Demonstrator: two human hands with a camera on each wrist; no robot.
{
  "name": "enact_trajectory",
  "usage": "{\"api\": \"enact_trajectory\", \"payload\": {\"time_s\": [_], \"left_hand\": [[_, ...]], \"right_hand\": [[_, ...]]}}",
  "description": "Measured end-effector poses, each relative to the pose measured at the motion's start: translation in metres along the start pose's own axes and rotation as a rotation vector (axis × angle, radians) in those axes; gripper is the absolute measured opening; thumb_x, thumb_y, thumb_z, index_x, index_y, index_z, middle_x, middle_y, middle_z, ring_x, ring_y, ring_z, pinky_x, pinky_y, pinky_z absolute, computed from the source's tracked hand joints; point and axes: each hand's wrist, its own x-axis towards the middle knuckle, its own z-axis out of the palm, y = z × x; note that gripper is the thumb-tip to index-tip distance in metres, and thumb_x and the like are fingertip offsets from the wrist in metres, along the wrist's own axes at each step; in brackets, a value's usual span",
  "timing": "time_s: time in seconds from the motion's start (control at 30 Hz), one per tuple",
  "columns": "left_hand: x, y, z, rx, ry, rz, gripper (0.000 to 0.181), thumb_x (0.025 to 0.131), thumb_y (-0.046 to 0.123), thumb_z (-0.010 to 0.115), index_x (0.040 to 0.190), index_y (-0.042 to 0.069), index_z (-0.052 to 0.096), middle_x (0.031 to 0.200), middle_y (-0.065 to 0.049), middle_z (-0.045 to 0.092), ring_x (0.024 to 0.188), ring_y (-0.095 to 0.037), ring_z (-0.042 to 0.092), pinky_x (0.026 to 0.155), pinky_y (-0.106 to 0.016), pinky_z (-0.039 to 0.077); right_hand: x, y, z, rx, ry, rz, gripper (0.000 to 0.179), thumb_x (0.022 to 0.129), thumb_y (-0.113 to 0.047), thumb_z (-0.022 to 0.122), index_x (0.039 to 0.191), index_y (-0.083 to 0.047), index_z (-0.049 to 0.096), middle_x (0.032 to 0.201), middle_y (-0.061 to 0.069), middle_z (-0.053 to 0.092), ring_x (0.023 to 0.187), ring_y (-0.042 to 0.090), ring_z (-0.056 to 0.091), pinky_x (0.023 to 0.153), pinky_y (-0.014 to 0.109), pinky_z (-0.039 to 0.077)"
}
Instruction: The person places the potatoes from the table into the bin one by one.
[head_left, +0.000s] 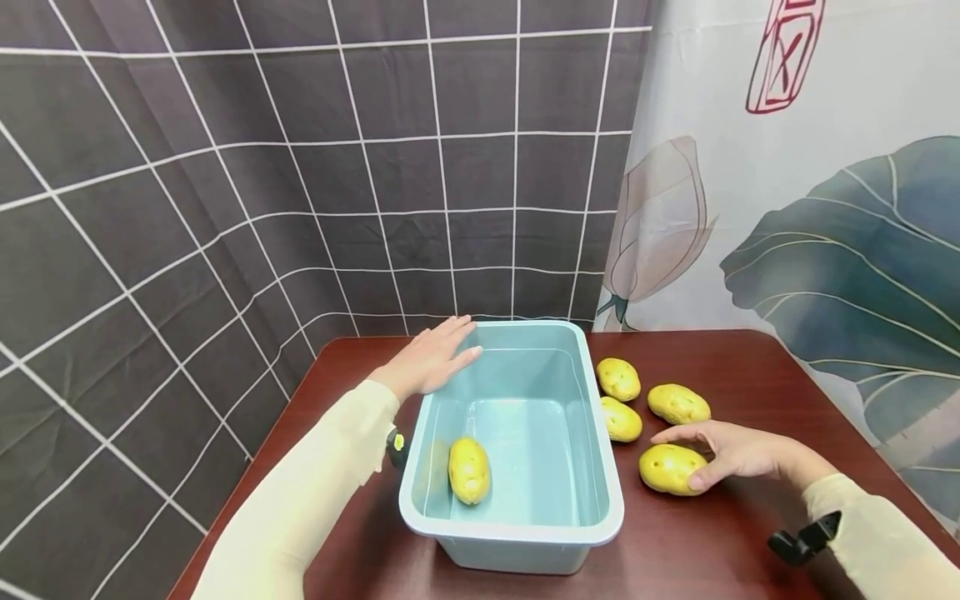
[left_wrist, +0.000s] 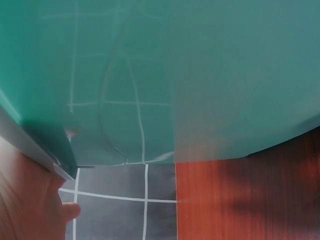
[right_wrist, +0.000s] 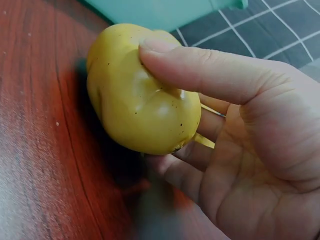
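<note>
A light blue plastic basin (head_left: pixel 517 533) stands on the table with one yellow potato (head_left: pixel 469 471) lying inside, near its left wall. On the basin's far left rim rests my left hand (head_left: pixel 431 360), fingers stretched out; the left wrist view shows mostly the basin's side (left_wrist: pixel 200 90) and part of the hand (left_wrist: pixel 30 200). To the right of the basin, my right hand (head_left: pixel 746 452) holds another potato (head_left: pixel 670 469) between thumb and fingers. Up close in the right wrist view, the thumb lies over this potato (right_wrist: pixel 135 95), with the fingers at its other side.
Two potatoes, one farther back (head_left: pixel 618 379) and one nearer (head_left: pixel 621 419), lie close to the basin's right wall. A third potato (head_left: pixel 678 404) lies just beyond my right hand. The dark red table (head_left: pixel 720 354) ends at a grey checked curtain (head_left: pixel 480 183) and a white floral curtain (head_left: pixel 697 75).
</note>
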Motion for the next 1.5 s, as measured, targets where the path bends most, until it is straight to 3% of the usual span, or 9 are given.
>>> {"api": "enact_trajectory", "payload": {"time_s": [0.3,0.57,0.87,1.13,1.5], "left_hand": [[0.0,-0.001,0.002,0.012,0.008,-0.003,0.069,0.098,0.062,0.028,0.153,0.021,0.028,0.159,0.001,0.021,0.146,-0.018,0.014,0.116,-0.05,0.014],[0.0,-0.001,0.0,0.0,0.009,0.002,0.069,0.098,0.061,0.029,0.153,0.02,0.027,0.159,0.001,0.021,0.146,-0.019,0.014,0.117,-0.049,0.012],[0.0,-0.001,0.002,0.002,0.01,-0.005,0.069,0.098,0.062,0.028,0.153,0.021,0.027,0.159,0.001,0.021,0.146,-0.018,0.014,0.117,-0.049,0.012],[0.0,-0.001,0.002,0.006,0.009,-0.007,0.068,0.098,0.061,0.028,0.153,0.021,0.027,0.159,0.001,0.021,0.146,-0.018,0.014,0.117,-0.049,0.012],[0.0,-0.001,0.002,0.006,0.022,-0.006,0.068,0.098,0.061,0.028,0.153,0.021,0.027,0.159,0.001,0.022,0.146,-0.018,0.014,0.116,-0.05,0.013]], "right_hand": [[-0.002,-0.004,-0.005,-0.046,0.016,0.01,0.066,0.084,-0.028,0.068,0.142,-0.006,0.045,0.13,0.008,0.052,0.113,0.012,0.051,0.094,0.04,0.042],[0.004,-0.007,-0.006,-0.084,-0.007,-0.021,0.064,0.084,-0.029,0.069,0.142,-0.012,0.047,0.134,0.006,0.051,0.115,0.008,0.05,0.092,0.025,0.044],[0.009,-0.006,-0.003,-0.075,-0.036,-0.029,0.065,0.083,-0.027,0.071,0.141,-0.011,0.048,0.132,0.008,0.051,0.113,0.014,0.05,0.091,0.029,0.044],[0.013,-0.009,-0.001,-0.126,-0.029,-0.047,0.064,0.079,-0.027,0.075,0.137,-0.013,0.053,0.127,0.006,0.054,0.108,0.012,0.052,0.088,0.026,0.043],[0.017,-0.011,0.005,-0.069,-0.031,-0.073,0.062,0.074,-0.022,0.076,0.131,-0.011,0.056,0.12,0.01,0.057,0.101,0.019,0.056,0.083,0.026,0.046]]}}
